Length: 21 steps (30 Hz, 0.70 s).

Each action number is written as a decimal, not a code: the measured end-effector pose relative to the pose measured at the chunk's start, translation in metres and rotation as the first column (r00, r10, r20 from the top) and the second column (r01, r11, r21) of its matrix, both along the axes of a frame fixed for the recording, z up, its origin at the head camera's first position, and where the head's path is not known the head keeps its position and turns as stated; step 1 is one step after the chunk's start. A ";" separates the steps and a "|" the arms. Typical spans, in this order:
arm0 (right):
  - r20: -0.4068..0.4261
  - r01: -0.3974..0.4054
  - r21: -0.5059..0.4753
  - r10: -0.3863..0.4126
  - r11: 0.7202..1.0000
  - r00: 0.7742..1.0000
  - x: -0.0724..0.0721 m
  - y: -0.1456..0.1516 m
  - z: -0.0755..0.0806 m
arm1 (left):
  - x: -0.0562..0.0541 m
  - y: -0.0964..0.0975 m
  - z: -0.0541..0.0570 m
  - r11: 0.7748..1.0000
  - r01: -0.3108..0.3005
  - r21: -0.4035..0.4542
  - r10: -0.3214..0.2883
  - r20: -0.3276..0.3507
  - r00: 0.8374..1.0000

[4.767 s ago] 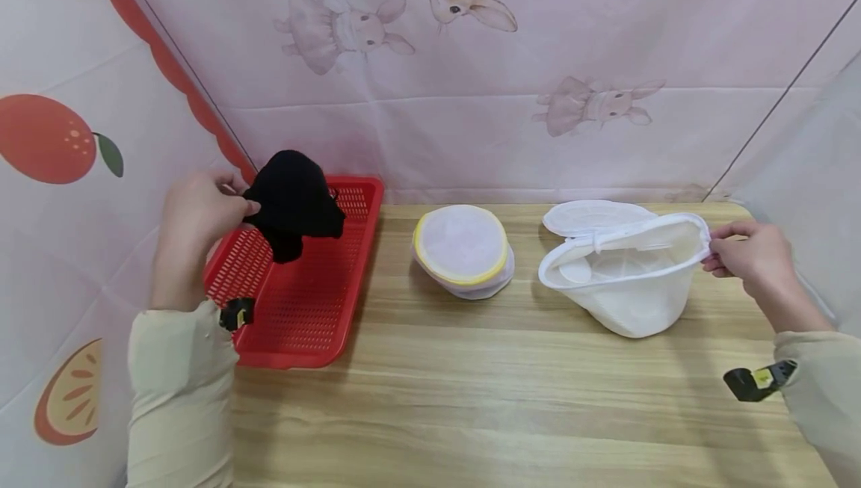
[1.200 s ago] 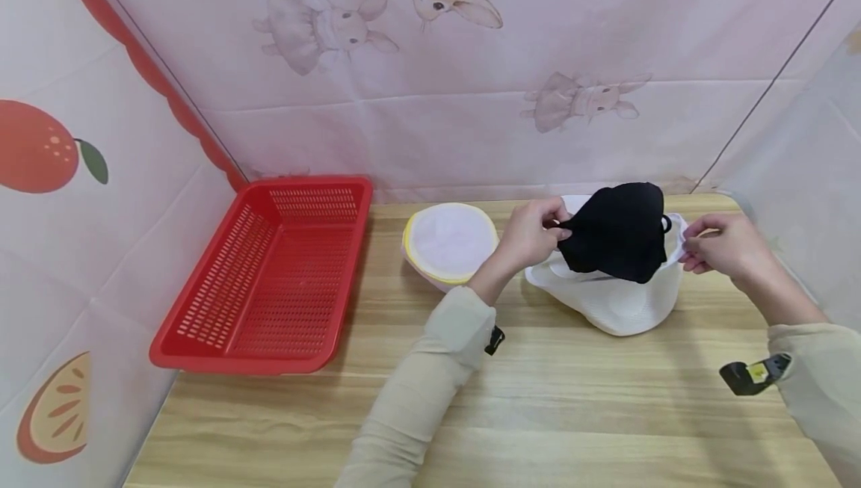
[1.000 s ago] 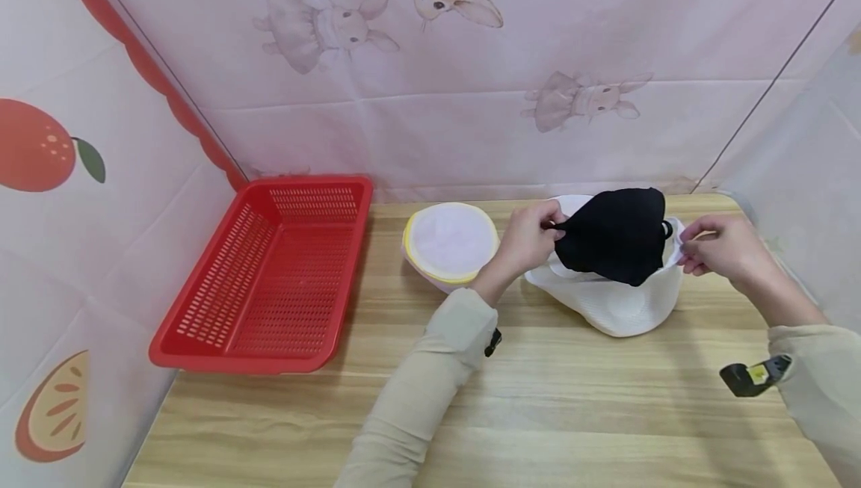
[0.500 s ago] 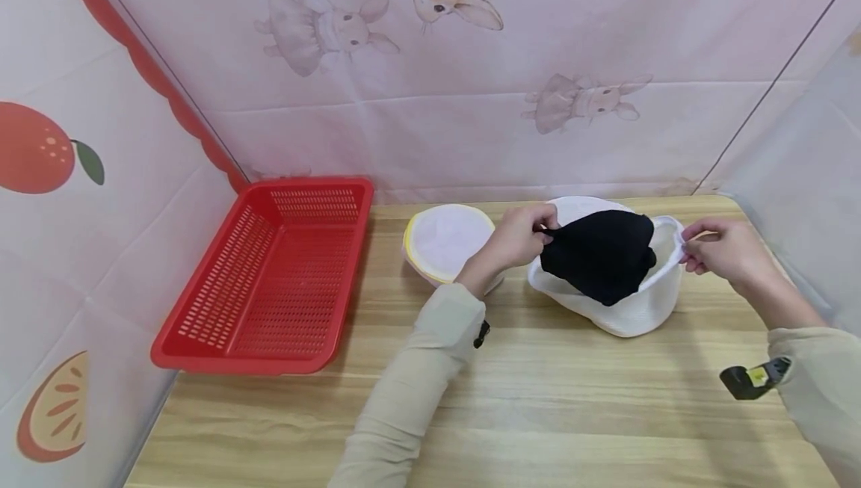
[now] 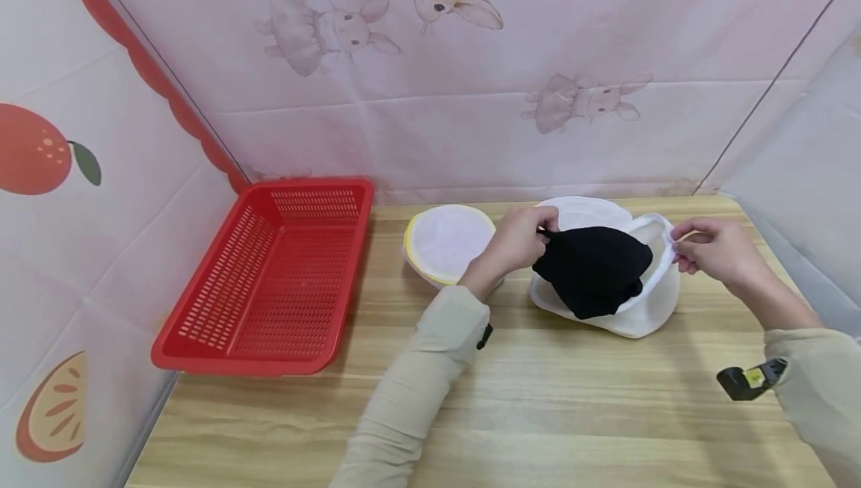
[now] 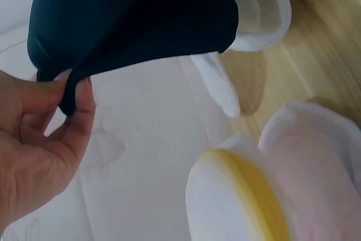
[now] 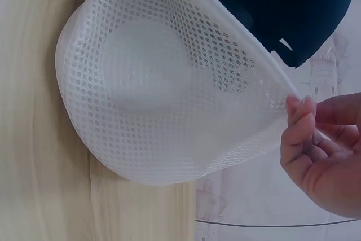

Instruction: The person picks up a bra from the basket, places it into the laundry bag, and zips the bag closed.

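A black bra [image 5: 592, 267], its moulded cup visible in the left wrist view, hangs from my left hand [image 5: 525, 238], which pinches one end between thumb and fingers. Its lower part lies inside the mouth of a white mesh laundry bag [image 5: 646, 316]. My right hand [image 5: 720, 252] pinches the bag's zipped rim at the right and holds the mouth apart. The bag's round lid [image 5: 588, 210] is folded back behind the bra. Through the mesh in the right wrist view, the bag's [image 7: 146, 83] rounded side shows.
A second laundry bag with yellow trim [image 5: 449, 241] lies left of the white one, partly behind my left wrist. A red perforated basket [image 5: 350, 279] stands at the left of the wooden table [image 5: 538, 413]. Printed fabric walls [image 5: 471, 137] enclose the back and sides.
My left hand has carried the bra from over the red basket to the white bag. Over the last second the bra has sunk lower into the mouth. My right hand still pinches the rim.
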State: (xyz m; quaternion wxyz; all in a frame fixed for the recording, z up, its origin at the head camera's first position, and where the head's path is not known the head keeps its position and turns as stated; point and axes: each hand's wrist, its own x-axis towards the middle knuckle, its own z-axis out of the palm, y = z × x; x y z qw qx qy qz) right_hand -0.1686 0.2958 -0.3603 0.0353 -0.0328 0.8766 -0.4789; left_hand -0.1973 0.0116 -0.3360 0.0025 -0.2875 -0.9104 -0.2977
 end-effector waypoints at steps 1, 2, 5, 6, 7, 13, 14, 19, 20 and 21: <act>0.000 -0.009 -0.005 0.009 1.000 1.000 0.000 0.000 0.000 | 0.001 0.001 -0.001 1.000 -0.027 0.002 0.027 -0.008 1.000; 0.002 -0.016 -0.013 0.016 1.000 1.000 0.000 0.000 -0.001 | 0.002 0.002 -0.002 0.998 -0.060 0.001 0.060 -0.010 0.998; 0.004 -0.033 -0.048 0.033 0.998 0.999 0.000 0.001 -0.001 | 0.003 0.005 -0.004 0.987 -0.162 0.020 0.163 -0.006 0.987; 0.006 -0.037 -0.066 0.037 0.997 0.999 0.000 0.001 -0.001 | 0.004 0.006 -0.005 0.981 -0.194 0.028 0.194 -0.009 0.981; 0.006 -0.043 -0.083 0.043 0.996 0.999 0.000 0.001 -0.002 | 0.004 0.007 -0.006 0.975 -0.218 0.031 0.219 -0.016 0.976; -0.011 -0.100 -0.126 0.100 0.987 0.995 0.002 -0.002 -0.004 | 0.009 0.014 -0.014 0.959 -0.276 0.069 0.280 -0.072 0.957; -0.011 -0.107 -0.128 0.106 0.986 0.994 0.002 -0.002 -0.005 | 0.009 0.014 -0.015 0.956 -0.283 0.078 0.289 -0.079 0.954; 0.014 -0.108 -0.129 0.111 0.986 0.994 0.002 -0.002 -0.006 | 0.011 0.017 -0.017 0.945 -0.308 0.107 0.318 -0.091 0.944; 0.022 -0.108 -0.125 0.111 0.986 0.994 0.002 -0.003 -0.006 | 0.011 0.017 -0.018 0.946 -0.307 0.107 0.317 -0.093 0.944; 0.029 -0.107 -0.121 0.111 0.987 0.993 0.003 -0.003 -0.005 | 0.011 0.017 -0.018 0.948 -0.301 0.107 0.311 -0.092 0.946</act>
